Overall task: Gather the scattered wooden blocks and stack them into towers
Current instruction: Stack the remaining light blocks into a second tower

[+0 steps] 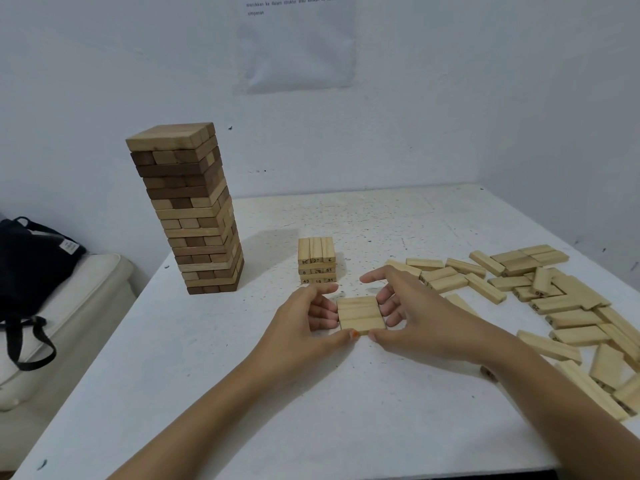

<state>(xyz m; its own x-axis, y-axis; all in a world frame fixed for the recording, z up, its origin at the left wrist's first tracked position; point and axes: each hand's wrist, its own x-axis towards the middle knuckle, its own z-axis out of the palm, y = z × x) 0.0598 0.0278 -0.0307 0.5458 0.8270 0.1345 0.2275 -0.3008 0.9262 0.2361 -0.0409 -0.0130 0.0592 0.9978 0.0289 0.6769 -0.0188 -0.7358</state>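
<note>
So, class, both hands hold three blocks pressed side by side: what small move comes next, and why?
Probably lift the three-block row onto the short numbered stack just behind it: left hand and right hand grip its ends, and its blocks lie crosswise to the stack's top layer.

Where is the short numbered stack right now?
Head view: the short stack stands on the table, right of the tower and just behind the left hand and right hand, which grip a three-block row.
</note>
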